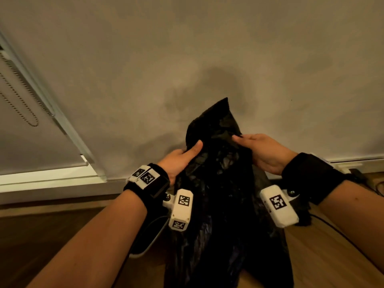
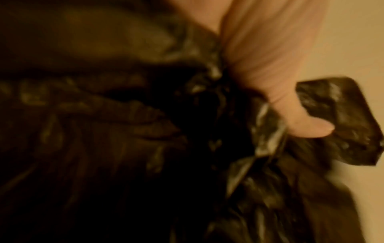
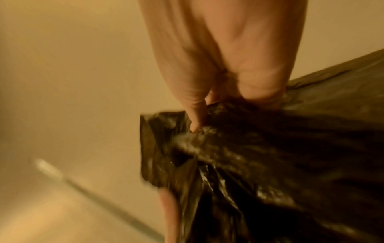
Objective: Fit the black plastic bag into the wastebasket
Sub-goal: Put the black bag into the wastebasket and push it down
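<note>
Black plastic bag (image 1: 220, 183) pinched by left hand (image 1: 178, 161), right hand (image 1: 264, 154), hands apart

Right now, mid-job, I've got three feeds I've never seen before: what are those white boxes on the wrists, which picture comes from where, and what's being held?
There is no robot here: a person works with two bare hands. The big picture comes from a camera on the person's head, looking down. The white boxes strapped to the wrists are cameras with printed markers; each gives one close-up along its hand.

The left hand and the right hand both grip the black plastic bag near its top, and it hangs down between the arms, in front of a plain wall. In the left wrist view the thumb presses into crinkled plastic. Below is a wooden floor. I can't make out the wastebasket clearly; the bag hides what lies under it.
</note>
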A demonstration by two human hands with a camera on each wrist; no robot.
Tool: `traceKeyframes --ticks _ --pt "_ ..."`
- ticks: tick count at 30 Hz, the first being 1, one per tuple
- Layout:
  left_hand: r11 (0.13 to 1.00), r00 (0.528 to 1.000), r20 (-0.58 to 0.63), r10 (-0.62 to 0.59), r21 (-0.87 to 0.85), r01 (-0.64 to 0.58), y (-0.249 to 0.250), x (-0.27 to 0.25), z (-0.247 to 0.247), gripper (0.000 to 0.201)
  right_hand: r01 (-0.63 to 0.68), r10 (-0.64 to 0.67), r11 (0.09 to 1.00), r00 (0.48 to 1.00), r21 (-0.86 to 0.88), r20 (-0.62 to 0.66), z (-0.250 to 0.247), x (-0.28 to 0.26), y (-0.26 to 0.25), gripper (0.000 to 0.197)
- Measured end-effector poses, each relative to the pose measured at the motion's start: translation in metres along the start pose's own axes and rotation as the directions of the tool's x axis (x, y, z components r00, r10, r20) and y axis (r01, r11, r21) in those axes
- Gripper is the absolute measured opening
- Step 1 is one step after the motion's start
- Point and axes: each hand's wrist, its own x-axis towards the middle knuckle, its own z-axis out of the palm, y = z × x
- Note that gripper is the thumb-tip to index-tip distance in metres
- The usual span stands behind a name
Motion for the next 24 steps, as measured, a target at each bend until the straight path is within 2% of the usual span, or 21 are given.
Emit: traceKeyframes --ticks 3,5,7,9,12,14,15,16,17,18,19,20,21,22,24 --pt "0.99 0.997 -0.073 -0.024 -0.142 0.014 -0.012 -0.003 -0.017 0.071 -0.132 0.162 0.973 0.975 0.189 -0.152 -0.025 0.004 -0.008 0.031" --pt "0.962 0.987 -0.147 -0.061 -0.274 0.018 -0.016 -0.004 -0.028 0.075 -0.178 0.221 0.955 0.961 0.237 -0.168 -0.037 0.006 -0.009 0.033" --pt "0.943 0.976 -0.204 -0.076 -0.334 0.003 -0.014 -0.003 -0.034 0.084 -0.19 0.225 0.946 0.968 0.263 -0.109 -0.041 0.006 -0.008 0.048" --pt "0.939 0.985 -0.164 -0.05 -0.343 -0.009 -0.008 -0.003 -0.032 0.084 -0.234 0.238 0.948 0.971 0.216 0.006 -0.034 0.002 -0.009 0.058" --pt "0.94 0.993 -0.111 -0.047 -0.341 0.007 -0.001 -0.005 -0.024 0.077 -0.246 0.233 0.963 0.966 0.114 0.113 -0.028 0.0 -0.01 0.041" --pt "0.951 0.999 -0.033 -0.038 -0.307 0.026 -0.001 -0.01 -0.028 0.077 -0.228 0.215 0.963 0.971 0.141 0.105 -0.034 0.0 -0.014 0.044" --pt "0.969 0.998 -0.027 -0.054 -0.243 0.046 -0.004 -0.01 -0.035 0.075 -0.225 0.215 0.959 0.974 0.171 0.076 -0.04 -0.001 -0.017 0.045" --pt "0.992 0.995 -0.057 -0.078 -0.101 0.072 -0.007 -0.009 -0.042 0.07 -0.229 0.225 0.955 0.973 0.188 0.045 -0.048 -0.003 -0.02 0.043" --pt "0.989 0.984 -0.147 -0.103 0.09 0.117 -0.013 -0.007 -0.053 0.064 -0.229 0.231 0.955 0.973 0.191 0.011 -0.055 -0.003 -0.021 0.038" --pt "0.939 0.964 -0.242 -0.107 0.294 0.177 -0.018 -0.004 -0.063 0.061 -0.23 0.236 0.956 0.972 0.183 -0.012 -0.06 -0.004 -0.022 0.034" --pt "0.856 0.955 -0.268 -0.125 0.457 0.24 -0.024 0.0 -0.072 0.06 -0.234 0.242 0.955 0.97 0.184 -0.023 -0.064 -0.004 -0.022 0.032" --pt "0.796 0.959 -0.247 -0.136 0.549 0.255 -0.025 0.002 -0.077 0.058 -0.239 0.249 0.954 0.968 0.182 -0.034 -0.065 -0.004 -0.022 0.032" --pt "0.776 0.97 -0.225 -0.096 0.594 0.215 -0.023 0.004 -0.077 0.051 -0.248 0.258 0.951 0.965 0.186 -0.035 -0.063 -0.003 -0.021 0.031" --pt "0.797 0.973 -0.232 0.001 0.588 0.139 -0.017 0.003 -0.072 0.045 -0.269 0.279 0.945 0.96 0.189 -0.031 -0.06 -0.002 -0.021 0.031" --pt "0.817 0.939 -0.226 0.259 0.569 -0.089 0.001 -0.003 -0.054 0.056 -0.3 0.308 0.941 0.951 0.157 -0.028 -0.048 0.001 -0.019 0.032"
